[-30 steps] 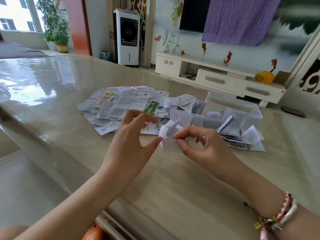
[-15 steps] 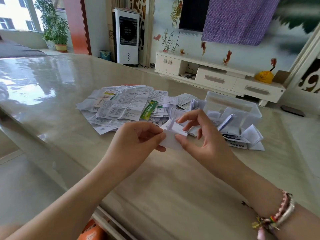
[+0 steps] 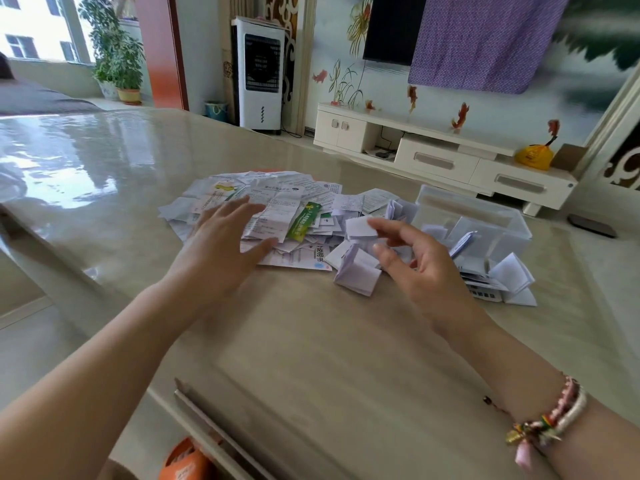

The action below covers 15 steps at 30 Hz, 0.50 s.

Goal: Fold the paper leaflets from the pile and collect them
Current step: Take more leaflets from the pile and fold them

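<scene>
Leaflet (image 3: 356, 273), folded, no longer pinched: lies on table just before pile (image 3: 263, 209). Right hand (image 3: 415, 268) beside it, fingers loose, empty. Left hand (image 3: 221, 247) flat on pile, likely reaching next sheet.

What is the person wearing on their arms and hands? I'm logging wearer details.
Both forearms are bare, with no sleeves in view. The right wrist carries stacked bracelets: pink and white bands, a multicoloured beaded strand, a small gold charm and a pink tassel. The left hand and right hand show no rings.
</scene>
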Each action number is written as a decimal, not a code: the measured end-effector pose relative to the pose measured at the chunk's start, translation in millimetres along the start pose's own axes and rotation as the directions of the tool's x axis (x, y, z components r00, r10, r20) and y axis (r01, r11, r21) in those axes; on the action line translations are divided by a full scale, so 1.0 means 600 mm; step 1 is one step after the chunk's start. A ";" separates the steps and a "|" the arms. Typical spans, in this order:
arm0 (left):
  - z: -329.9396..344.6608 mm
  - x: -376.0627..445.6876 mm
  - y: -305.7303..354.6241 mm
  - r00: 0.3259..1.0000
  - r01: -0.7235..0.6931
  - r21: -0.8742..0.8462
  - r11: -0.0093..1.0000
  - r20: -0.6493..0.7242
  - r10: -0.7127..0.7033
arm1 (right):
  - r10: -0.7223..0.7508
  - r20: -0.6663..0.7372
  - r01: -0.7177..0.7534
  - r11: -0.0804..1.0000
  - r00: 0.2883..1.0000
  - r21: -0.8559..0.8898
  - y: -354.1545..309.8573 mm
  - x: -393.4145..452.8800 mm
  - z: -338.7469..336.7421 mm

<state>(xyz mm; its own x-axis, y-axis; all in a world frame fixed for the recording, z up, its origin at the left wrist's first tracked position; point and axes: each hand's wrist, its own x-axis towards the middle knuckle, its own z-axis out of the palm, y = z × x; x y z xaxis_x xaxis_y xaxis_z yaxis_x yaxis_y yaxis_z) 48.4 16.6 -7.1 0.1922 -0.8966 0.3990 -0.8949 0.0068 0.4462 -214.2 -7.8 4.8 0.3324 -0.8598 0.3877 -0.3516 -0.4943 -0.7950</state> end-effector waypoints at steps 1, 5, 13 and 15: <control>0.005 0.000 -0.002 0.998 0.008 0.045 0.999 0.054 -0.011 | 0.016 0.021 -0.016 0.999 1.000 -0.029 0.003 0.002 0.001; 0.018 0.003 -0.002 0.990 0.038 0.119 0.992 0.130 -0.054 | 0.019 0.083 0.000 0.977 0.996 -0.215 0.007 0.015 0.011; 0.002 -0.015 0.037 0.996 -0.090 0.192 0.977 0.033 0.085 | -0.047 0.084 0.078 0.903 0.995 -0.424 0.005 0.008 0.017; -0.002 -0.026 0.046 0.994 -0.112 0.204 0.973 0.005 0.113 | -0.077 0.056 0.093 0.912 0.995 -0.398 0.002 0.004 0.016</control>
<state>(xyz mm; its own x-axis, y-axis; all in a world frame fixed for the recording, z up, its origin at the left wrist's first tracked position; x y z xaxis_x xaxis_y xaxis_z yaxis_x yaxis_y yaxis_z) 21.2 30.9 -0.2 0.0876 -0.8924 0.4426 -0.9741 0.0163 0.2257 -205.4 -9.2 0.0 0.4072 -0.8106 0.4208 -0.6385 -0.5821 -0.5034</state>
